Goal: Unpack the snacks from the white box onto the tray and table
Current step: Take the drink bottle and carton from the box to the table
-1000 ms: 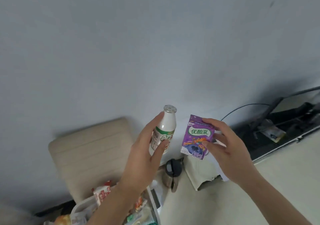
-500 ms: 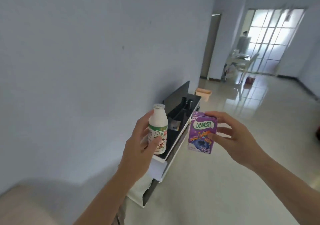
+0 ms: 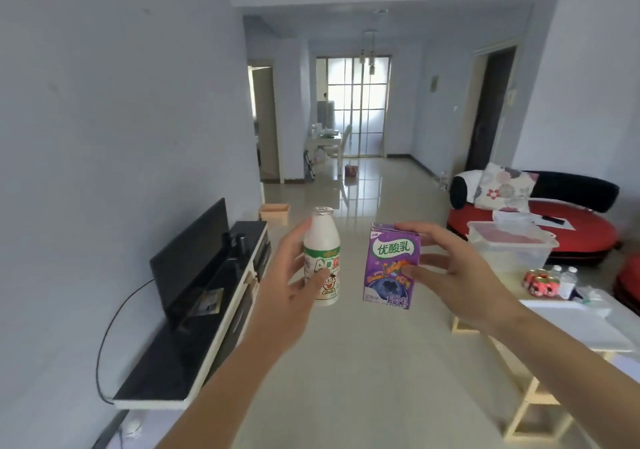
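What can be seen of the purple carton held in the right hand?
The purple carton is a small rectangular drink box, seemingly coated paperboard, with a green-and-white label of Chinese characters near the top and a dark blueberry picture below. It looks closed and undented. It is held upright in mid-air, front face to the camera. The right hand pinches it: thumb on the front, fingers over the top rear edge. Nothing else touches it; the white bottle is apart, on its left.

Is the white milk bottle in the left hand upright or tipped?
Upright: the white milk bottle has its foil-capped neck on top and base below, held by the left hand.
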A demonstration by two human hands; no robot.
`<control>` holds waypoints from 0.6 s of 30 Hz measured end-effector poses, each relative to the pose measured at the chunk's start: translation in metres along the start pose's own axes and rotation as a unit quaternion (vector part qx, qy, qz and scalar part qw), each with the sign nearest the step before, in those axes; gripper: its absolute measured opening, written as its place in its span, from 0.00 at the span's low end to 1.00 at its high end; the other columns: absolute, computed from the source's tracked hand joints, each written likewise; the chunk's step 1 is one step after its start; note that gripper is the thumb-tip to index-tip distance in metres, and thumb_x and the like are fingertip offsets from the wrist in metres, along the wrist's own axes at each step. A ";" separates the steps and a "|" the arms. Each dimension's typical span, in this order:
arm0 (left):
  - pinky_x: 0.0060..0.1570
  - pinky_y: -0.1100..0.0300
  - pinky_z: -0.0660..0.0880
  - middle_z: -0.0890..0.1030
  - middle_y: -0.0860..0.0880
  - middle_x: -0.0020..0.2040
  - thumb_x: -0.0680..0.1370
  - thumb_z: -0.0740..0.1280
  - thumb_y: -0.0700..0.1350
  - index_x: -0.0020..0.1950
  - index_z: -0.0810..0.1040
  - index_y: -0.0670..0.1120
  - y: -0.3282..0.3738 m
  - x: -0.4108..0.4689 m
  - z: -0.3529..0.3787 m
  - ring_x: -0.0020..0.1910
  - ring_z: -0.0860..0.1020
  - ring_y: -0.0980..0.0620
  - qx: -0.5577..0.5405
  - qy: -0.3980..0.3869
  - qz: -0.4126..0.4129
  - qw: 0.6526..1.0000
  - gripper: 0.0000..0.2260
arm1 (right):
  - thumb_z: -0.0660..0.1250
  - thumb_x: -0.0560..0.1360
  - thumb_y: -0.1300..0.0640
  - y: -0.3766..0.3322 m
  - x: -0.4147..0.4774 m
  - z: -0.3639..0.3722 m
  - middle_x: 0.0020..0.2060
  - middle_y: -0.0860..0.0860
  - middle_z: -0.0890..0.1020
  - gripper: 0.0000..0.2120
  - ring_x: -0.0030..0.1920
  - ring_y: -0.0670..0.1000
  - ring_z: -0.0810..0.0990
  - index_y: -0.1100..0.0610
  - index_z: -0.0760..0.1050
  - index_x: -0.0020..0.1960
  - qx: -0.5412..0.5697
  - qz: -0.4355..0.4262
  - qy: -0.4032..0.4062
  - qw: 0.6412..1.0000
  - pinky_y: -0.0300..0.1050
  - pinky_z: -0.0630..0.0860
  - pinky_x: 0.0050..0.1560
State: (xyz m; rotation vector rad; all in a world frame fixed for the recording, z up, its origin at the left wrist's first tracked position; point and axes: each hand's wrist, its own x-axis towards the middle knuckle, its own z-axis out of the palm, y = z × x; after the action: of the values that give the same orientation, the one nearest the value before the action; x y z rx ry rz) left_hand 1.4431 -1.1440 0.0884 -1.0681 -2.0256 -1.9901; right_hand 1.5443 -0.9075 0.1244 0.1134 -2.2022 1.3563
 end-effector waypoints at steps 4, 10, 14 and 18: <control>0.55 0.72 0.74 0.75 0.67 0.67 0.80 0.70 0.40 0.76 0.67 0.57 -0.011 0.045 0.076 0.66 0.76 0.64 -0.029 -0.046 0.007 0.998 0.28 | 0.74 0.75 0.68 0.030 0.007 -0.071 0.54 0.43 0.83 0.25 0.57 0.48 0.81 0.45 0.77 0.65 -0.027 0.028 0.034 0.999 0.45 0.83 0.54; 0.55 0.69 0.76 0.75 0.68 0.68 0.80 0.71 0.39 0.75 0.68 0.60 -0.033 0.100 0.168 0.65 0.77 0.62 -0.075 -0.084 0.013 0.994 0.28 | 0.72 0.76 0.70 0.066 0.014 -0.146 0.55 0.38 0.82 0.25 0.56 0.45 0.81 0.45 0.77 0.65 -0.063 0.050 0.084 0.993 0.44 0.82 0.54; 0.55 0.68 0.76 0.75 0.67 0.68 0.80 0.70 0.38 0.75 0.68 0.60 -0.058 0.127 0.219 0.66 0.77 0.60 -0.094 -0.125 0.004 0.988 0.28 | 0.71 0.76 0.71 0.097 0.013 -0.178 0.54 0.38 0.83 0.27 0.55 0.45 0.82 0.43 0.76 0.63 -0.083 0.083 0.120 0.986 0.37 0.80 0.51; 0.57 0.65 0.78 0.75 0.66 0.70 0.80 0.70 0.39 0.75 0.68 0.62 -0.091 0.160 0.252 0.67 0.77 0.61 -0.101 -0.174 0.005 0.980 0.28 | 0.70 0.75 0.73 0.131 0.019 -0.194 0.53 0.35 0.82 0.28 0.55 0.43 0.82 0.43 0.76 0.62 -0.106 0.108 0.162 0.975 0.35 0.79 0.52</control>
State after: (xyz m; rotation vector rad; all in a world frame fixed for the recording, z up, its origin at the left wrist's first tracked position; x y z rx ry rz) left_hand 1.3723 -0.8413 0.0630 -1.5649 -1.9891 -2.1679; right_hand 1.5614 -0.6754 0.0945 -0.4102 -2.1038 1.1429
